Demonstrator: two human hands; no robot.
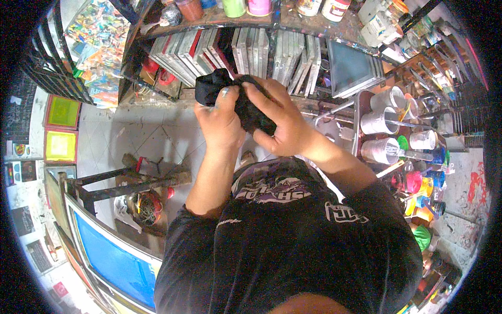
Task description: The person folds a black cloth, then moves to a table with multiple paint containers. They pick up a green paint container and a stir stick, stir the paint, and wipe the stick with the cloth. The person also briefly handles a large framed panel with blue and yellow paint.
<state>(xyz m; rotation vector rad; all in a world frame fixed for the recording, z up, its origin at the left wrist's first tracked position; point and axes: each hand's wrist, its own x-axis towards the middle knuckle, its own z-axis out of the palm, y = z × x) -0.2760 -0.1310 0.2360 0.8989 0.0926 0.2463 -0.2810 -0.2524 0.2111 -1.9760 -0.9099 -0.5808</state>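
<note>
Both of my hands are closed on a bunched black cloth (252, 112), held up in front of my chest. My left hand (222, 118) grips its left part, and a crumpled end sticks out beyond the fingers. A pale smear shows on that hand's thumb. Across the cloth's right part lie the bent fingers of my right hand (282, 118), with the thumb underneath. Folds and fingers hide much of the cloth, so I cannot make out its full shape.
Ahead, a shelf (251, 25) carries jars above upright framed screens (251, 52). White paint tubs (380, 120) and coloured bottles crowd a rack on the right. At lower left lean a blue screen (112, 251) and a dark stand (125, 183). Tiled floor (157, 125) shows beyond my left arm.
</note>
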